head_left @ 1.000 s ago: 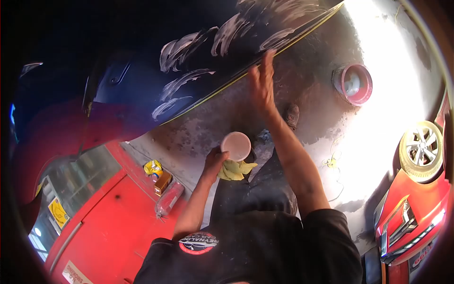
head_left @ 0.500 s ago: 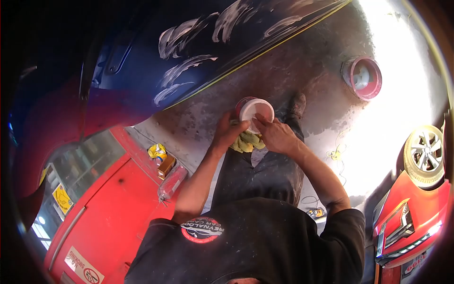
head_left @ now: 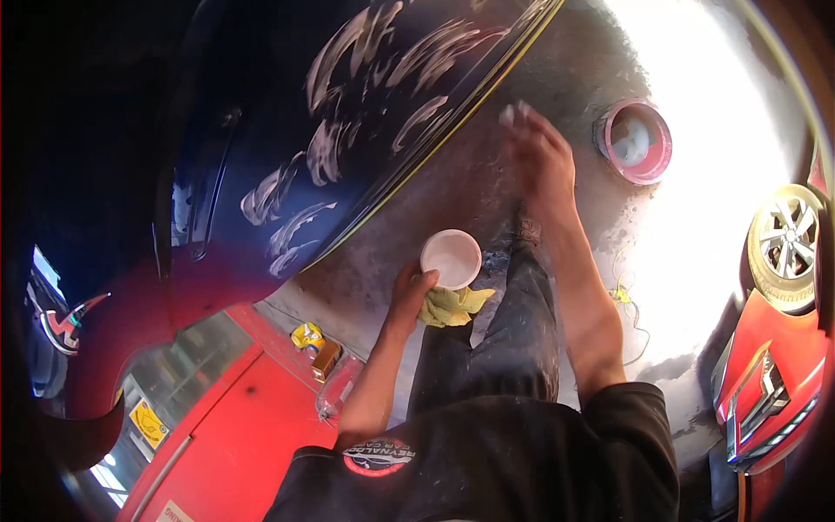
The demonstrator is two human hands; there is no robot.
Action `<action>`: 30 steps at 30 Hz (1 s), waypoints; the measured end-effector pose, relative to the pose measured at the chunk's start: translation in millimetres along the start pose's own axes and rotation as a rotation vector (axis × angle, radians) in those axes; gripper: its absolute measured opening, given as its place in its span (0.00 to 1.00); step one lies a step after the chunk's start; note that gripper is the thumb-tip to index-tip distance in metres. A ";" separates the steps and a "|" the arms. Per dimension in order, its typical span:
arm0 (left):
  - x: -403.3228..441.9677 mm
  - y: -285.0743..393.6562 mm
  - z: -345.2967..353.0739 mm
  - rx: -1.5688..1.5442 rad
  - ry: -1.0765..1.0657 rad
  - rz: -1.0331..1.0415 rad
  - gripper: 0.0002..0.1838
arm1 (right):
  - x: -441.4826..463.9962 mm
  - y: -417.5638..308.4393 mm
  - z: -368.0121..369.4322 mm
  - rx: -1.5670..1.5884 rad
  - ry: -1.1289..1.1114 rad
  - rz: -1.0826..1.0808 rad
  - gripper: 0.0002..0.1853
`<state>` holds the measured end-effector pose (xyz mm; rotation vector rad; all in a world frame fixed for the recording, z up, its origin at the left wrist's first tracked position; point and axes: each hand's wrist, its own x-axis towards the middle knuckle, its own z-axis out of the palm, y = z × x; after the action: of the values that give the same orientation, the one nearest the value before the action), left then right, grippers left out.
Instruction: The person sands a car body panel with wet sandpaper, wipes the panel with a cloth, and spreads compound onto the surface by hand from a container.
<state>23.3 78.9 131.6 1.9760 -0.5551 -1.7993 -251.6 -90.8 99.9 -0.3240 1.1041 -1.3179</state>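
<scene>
My left hand grips a round tub with white paste inside, its thumb at the rim. A yellow-green cloth hangs just beneath the tub, beside that hand. Raised ahead and apart from the tub is my right hand, blurred by motion. Its fingers are stretched out, with white paste on the tips and no tool visible. To its left lies a dark blue car panel, streaked with several whitish paste smears. A yellow strip runs along the panel's edge.
A pink-rimmed bucket holding something white stands on the floor at right. A red car part with headlight and a wheel are further right. A red door, yellow packet and small brown box sit lower left.
My right hand has left the tub and moved up and forward, with white paste on its fingertips. My left hand keeps the tub, now lower in view. The view has shifted.
</scene>
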 end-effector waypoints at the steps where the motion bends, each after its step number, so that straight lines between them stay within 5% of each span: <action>1: 0.2 1.0 2.1 0.007 -0.004 0.006 0.29 | 25.0 3.6 9.6 -0.043 0.041 -0.111 0.23; 4: 2.5 -1.6 8.5 0.033 0.004 0.015 0.30 | 80.3 28.3 50.3 -0.206 0.156 -0.343 0.22; 7: 2.8 -1.9 12.3 0.065 0.030 -0.011 0.30 | 39.9 50.6 69.7 -0.382 0.133 -0.633 0.21; 9: 0.5 -2.6 16.3 0.027 0.050 -0.044 0.29 | 60.0 32.6 52.1 -0.322 0.169 -0.396 0.23; 14: 1.4 -4.8 16.1 0.012 0.016 -0.004 0.30 | 73.2 29.8 40.4 -0.578 0.117 -0.589 0.18; 17: 0.2 -17.3 2.3 0.020 0.002 -0.045 0.31 | 78.4 11.1 10.7 -0.106 0.081 -0.252 0.13; 18: 2.2 -23.5 -5.8 0.038 -0.023 -0.045 0.30 | 101.7 -0.8 -3.4 0.061 0.049 -0.438 0.11; 20: -3.4 -30.4 -14.8 0.047 -0.030 -0.007 0.29 | 148.6 -46.0 -14.1 -0.227 0.255 -0.551 0.08; 22: -8.1 -42.6 -20.2 0.029 0.071 0.031 0.26 | 182.4 -95.5 4.1 0.049 0.229 -0.515 0.12; 26: -8.9 -76.9 -44.2 -0.029 0.095 -0.044 0.27 | 211.7 -153.0 37.3 -0.436 0.234 -0.802 0.27; 27: -5.6 -84.4 -45.9 -0.056 0.082 -0.070 0.28 | 193.8 -166.1 67.4 -0.251 0.164 -0.816 0.26; 29: -9.2 -81.6 -39.7 -0.010 0.116 -0.079 0.28 | 202.6 -156.2 88.2 -0.948 0.194 -1.510 0.23; 30: -13.0 -76.4 -36.0 0.016 0.133 -0.088 0.28 | 199.9 -155.6 86.3 -0.923 0.170 -1.431 0.22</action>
<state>59.4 151.2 103.7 2.1430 -0.4480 -1.7031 -305.2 -344.4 166.4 -1.9868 1.6474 -1.9234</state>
